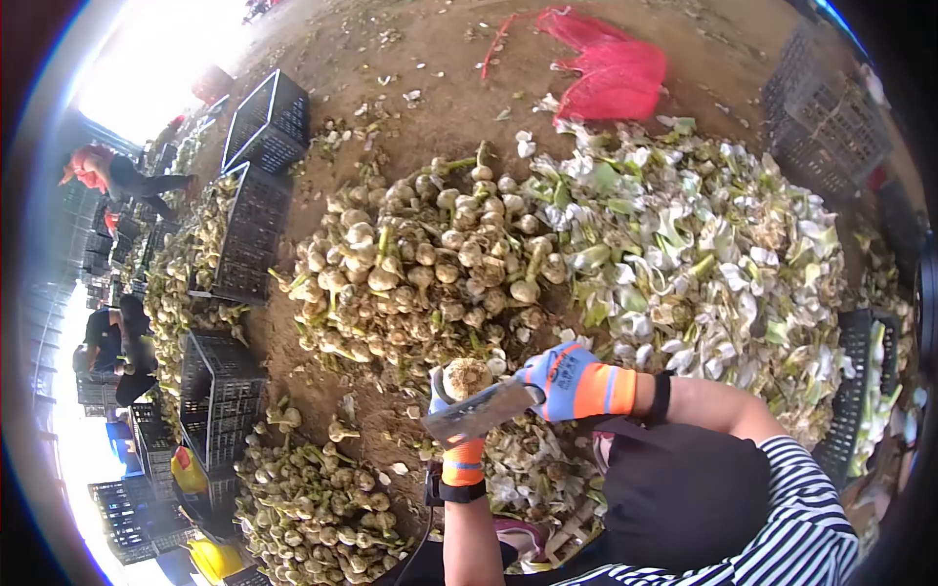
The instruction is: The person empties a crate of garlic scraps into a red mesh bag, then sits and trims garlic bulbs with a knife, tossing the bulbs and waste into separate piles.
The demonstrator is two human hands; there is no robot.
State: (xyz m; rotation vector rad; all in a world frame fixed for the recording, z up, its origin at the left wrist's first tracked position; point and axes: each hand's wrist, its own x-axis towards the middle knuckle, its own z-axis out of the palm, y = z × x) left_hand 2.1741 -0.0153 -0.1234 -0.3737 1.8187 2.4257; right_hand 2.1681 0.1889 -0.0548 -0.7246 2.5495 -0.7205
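Observation:
My right hand (576, 383), in an orange and blue glove, is closed around the handle of a cleaver (479, 414) with a broad, dirty metal blade. The blade lies across the front of my left hand (440, 400), gloved the same way, and hides most of its fingers. A garlic bulb (467, 377) is held in that left hand, its root end facing up, just above the blade. Beyond both hands lies a heap of untrimmed garlic bulbs (420, 264). To the right spreads a pile of peeled skins and leaves (703, 273).
A second garlic pile (318, 508) is at lower left. Black plastic crates (256, 234) line the left side; another crate (852, 391) stands at right. A red mesh bag (616, 78) lies on the dirt floor. Other people (122, 176) are at far left.

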